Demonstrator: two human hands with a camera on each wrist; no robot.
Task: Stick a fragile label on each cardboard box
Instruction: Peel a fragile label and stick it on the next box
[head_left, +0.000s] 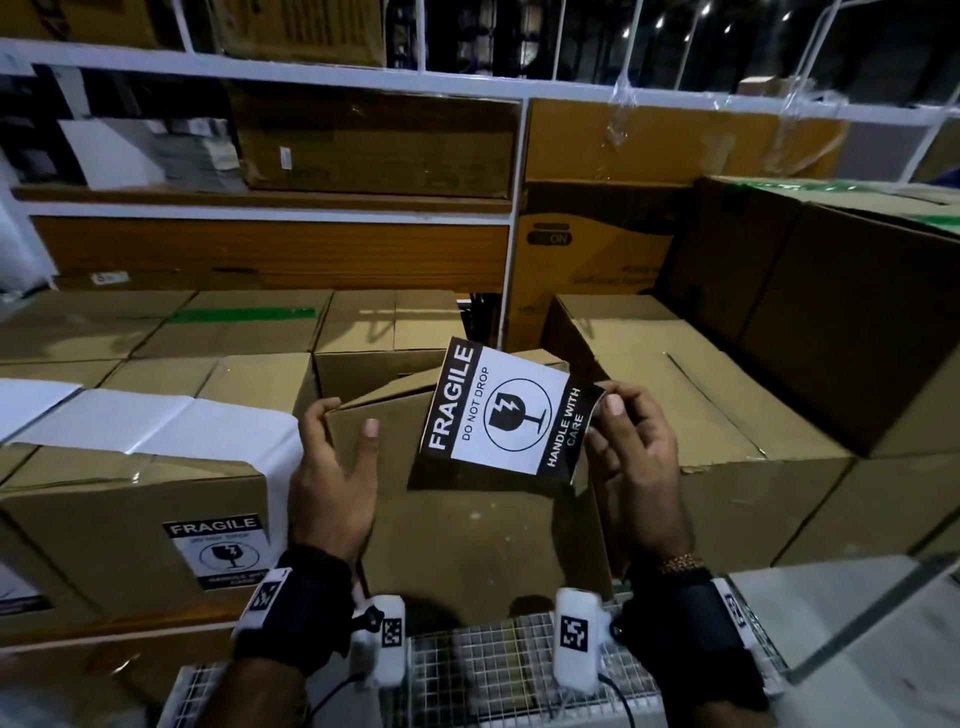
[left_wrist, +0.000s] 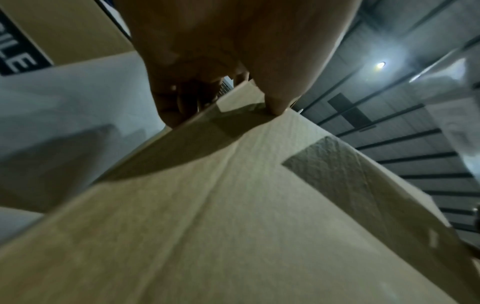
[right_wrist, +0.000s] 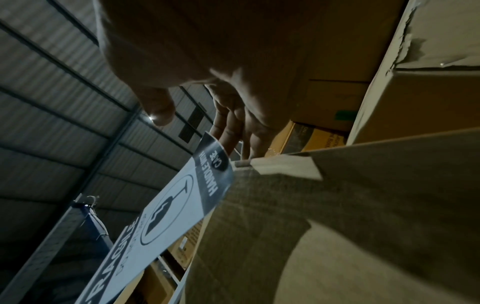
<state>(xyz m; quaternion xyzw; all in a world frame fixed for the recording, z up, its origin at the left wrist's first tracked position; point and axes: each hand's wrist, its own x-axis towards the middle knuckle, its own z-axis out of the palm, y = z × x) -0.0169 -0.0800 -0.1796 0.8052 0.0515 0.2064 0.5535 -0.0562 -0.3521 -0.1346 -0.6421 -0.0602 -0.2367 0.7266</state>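
Gripping the top left corner of the plain cardboard box before us, our left hand curls fingers over its edge, thumb on the front. Our right hand pinches the fragile label by its corner, held tilted just above that box.

**Count by kind**

- Hands: 2, the left hand and the right hand.
- Fragile labels: 2. One loose label is off any box, and one stuck label is on the front of the left box.
- Wrist cameras: 2, one white unit per wrist.
- Cardboard boxes: too many, stacked and overlapping, for an exact count; at least a dozen show in the head view.
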